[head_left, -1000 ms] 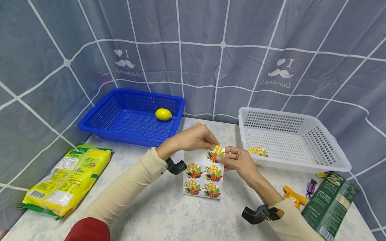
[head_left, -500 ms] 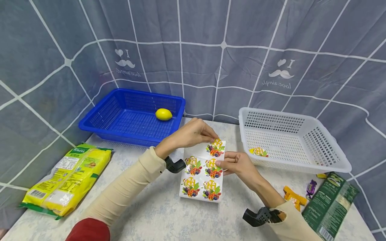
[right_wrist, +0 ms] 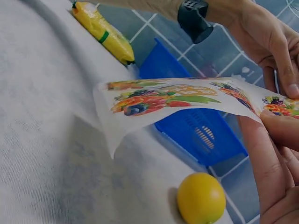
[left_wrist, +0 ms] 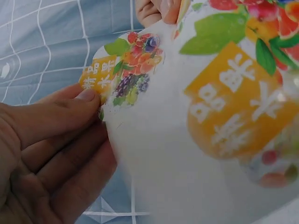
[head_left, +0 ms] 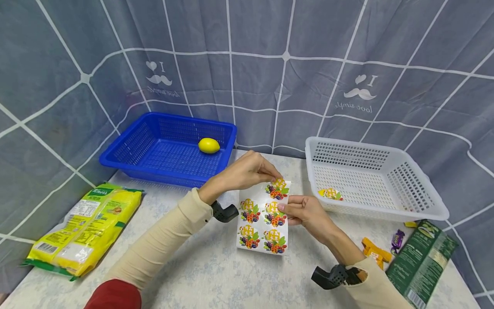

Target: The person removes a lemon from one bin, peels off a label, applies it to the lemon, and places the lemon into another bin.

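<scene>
A white sheet of fruit stickers point(head_left: 256, 234) is held up above the table, tilted, with several printed labels on it. The upper left spot on the sheet is bare. My left hand point(head_left: 248, 171) pinches the top right sticker point(head_left: 276, 189) by its upper edge, thumb on the printed face in the left wrist view. Lower down, my right hand point(head_left: 308, 211) grips the sheet's right edge between thumb and fingers. In the right wrist view the sheet bows, its free end point(right_wrist: 110, 121) hanging over the table.
A blue basket point(head_left: 166, 178) with a lemon point(head_left: 209, 145) stands at the back left. The white basket point(head_left: 386, 212) at right holds a fruit-stickered item point(head_left: 330, 194). A yellow bag point(head_left: 85, 231), green packet point(head_left: 420, 262) and wrapped candies point(head_left: 376, 252) lie at the sides. A round yellow fruit point(right_wrist: 201, 198) sits on the table.
The right hand has slid down the sheet's right edge, away from the top sticker. The left hand has lifted slightly, still pinching that sticker, and the sheet has shifted a little right since half a second ago.
</scene>
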Motion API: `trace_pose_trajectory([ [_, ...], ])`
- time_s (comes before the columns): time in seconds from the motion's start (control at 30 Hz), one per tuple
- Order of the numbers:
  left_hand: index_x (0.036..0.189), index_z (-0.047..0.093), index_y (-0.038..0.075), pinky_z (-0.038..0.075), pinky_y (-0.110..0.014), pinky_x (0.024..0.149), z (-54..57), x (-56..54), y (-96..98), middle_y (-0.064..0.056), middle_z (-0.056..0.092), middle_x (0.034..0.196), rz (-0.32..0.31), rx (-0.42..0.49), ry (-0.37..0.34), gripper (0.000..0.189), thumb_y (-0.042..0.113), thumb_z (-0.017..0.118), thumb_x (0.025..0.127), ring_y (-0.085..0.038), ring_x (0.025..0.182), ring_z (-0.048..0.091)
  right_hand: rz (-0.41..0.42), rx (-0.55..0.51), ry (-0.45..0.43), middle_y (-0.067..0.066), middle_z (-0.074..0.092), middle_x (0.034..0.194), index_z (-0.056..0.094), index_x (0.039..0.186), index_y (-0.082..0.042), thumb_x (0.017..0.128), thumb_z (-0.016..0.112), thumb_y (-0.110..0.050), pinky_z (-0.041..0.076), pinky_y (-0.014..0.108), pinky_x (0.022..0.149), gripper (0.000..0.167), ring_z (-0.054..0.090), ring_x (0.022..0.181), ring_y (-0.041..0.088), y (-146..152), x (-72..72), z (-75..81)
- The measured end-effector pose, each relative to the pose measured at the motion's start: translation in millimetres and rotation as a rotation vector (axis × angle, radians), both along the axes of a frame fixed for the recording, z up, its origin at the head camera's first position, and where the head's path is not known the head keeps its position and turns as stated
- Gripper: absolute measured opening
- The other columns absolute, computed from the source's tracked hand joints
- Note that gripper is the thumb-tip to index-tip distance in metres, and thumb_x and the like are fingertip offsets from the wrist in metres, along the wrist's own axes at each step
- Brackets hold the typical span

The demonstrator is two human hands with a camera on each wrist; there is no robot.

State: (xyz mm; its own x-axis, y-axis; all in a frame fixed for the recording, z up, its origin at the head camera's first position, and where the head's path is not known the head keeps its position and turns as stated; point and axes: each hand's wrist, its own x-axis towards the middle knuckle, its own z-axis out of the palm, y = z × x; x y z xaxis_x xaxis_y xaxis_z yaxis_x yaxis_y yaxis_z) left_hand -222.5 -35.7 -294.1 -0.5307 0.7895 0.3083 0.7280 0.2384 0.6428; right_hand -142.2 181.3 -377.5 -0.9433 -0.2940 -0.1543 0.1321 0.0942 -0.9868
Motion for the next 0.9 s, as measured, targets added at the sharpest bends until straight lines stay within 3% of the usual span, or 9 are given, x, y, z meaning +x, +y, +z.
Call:
trace_pose_trajectory([
  [0.1,0.099,0.078,0.003,0.046,-0.020,0.060,4.1,-1.2,-3.6,-0.003,0.076,0.094,0.070,0.043,-0.001,0.013,0.003,0.067,0.092,-0.011,0.073,0.067,0.054,-0.005,-0.034,-0.003,0.070,0.083,0.068,0.094,0.000,0.091,0.071,-0.015,0.057,0.025,0.070,0.015,0.064,0.079,0.006,1.3,0.8,-3.3],
  [0.2,0.097,0.078,0.003,0.050,-0.021,0.064,10.5,-2.0,-8.5,-0.003,0.076,0.093,0.139,0.092,-0.045,0.013,0.002,0.067,0.091,-0.012,0.080,0.070,0.077,-0.008,-0.059,0.002,0.073,0.091,0.066,0.111,0.008,0.091,0.070,-0.013,0.058,0.027,0.072,0.029,0.068,0.084,0.010,4.1,3.0,-5.8],
  [0.27,0.099,0.078,0.003,0.051,-0.022,0.064,14.4,-1.8,-11.1,-0.003,0.076,0.094,0.153,0.111,-0.099,0.013,0.002,0.067,0.092,-0.012,0.082,0.070,0.080,-0.015,-0.057,0.002,0.073,0.093,0.065,0.114,0.009,0.092,0.070,-0.013,0.058,0.028,0.072,0.031,0.069,0.085,0.010,6.5,4.9,-4.9],
  [0.47,0.105,0.077,0.002,0.048,-0.022,0.059,16.5,-2.9,-13.4,-0.003,0.075,0.098,0.136,0.117,-0.153,0.016,0.004,0.067,0.092,-0.015,0.083,0.071,0.172,-0.049,-0.115,0.002,0.071,0.085,0.064,0.087,-0.004,0.092,0.070,-0.015,0.059,0.030,0.072,0.014,0.069,0.079,0.010,3.7,10.8,-10.8],
  [0.6,0.107,0.076,0.002,0.049,-0.022,0.062,16.0,-2.7,-13.2,-0.004,0.075,0.099,0.134,0.109,-0.167,0.017,0.003,0.066,0.093,-0.017,0.088,0.071,0.184,-0.099,-0.185,0.007,0.073,0.092,0.061,0.086,-0.003,0.091,0.070,-0.014,0.058,0.035,0.076,0.015,0.072,0.087,0.018,0.4,14.9,-25.6],
  [0.73,0.107,0.076,0.002,0.042,-0.022,0.054,14.7,-1.6,-14.1,-0.004,0.075,0.099,0.147,0.088,-0.165,0.018,0.003,0.066,0.093,-0.014,0.082,0.070,0.173,-0.131,-0.245,0.014,0.072,0.103,0.058,0.111,0.006,0.091,0.071,-0.011,0.057,0.039,0.081,0.030,0.071,0.094,0.024,-0.9,18.3,-37.5],
  [0.8,0.107,0.076,0.003,0.042,-0.022,0.053,13.5,-1.5,-14.4,-0.004,0.075,0.099,0.144,0.080,-0.161,0.018,0.004,0.066,0.093,-0.012,0.081,0.070,0.171,-0.130,-0.251,0.015,0.071,0.109,0.047,0.131,0.010,0.091,0.070,-0.010,0.057,0.038,0.081,0.051,0.071,0.094,0.024,-0.8,20.6,-41.7],
  [0.9,0.107,0.076,0.002,0.042,-0.021,0.053,11.4,-1.6,-14.9,-0.004,0.075,0.099,0.136,0.074,-0.162,0.018,0.004,0.066,0.093,-0.011,0.078,0.070,0.173,-0.105,-0.245,0.015,0.071,0.108,0.027,0.148,0.008,0.091,0.070,-0.009,0.058,0.036,0.079,0.074,0.071,0.090,0.021,0.0,23.2,-47.4],
])
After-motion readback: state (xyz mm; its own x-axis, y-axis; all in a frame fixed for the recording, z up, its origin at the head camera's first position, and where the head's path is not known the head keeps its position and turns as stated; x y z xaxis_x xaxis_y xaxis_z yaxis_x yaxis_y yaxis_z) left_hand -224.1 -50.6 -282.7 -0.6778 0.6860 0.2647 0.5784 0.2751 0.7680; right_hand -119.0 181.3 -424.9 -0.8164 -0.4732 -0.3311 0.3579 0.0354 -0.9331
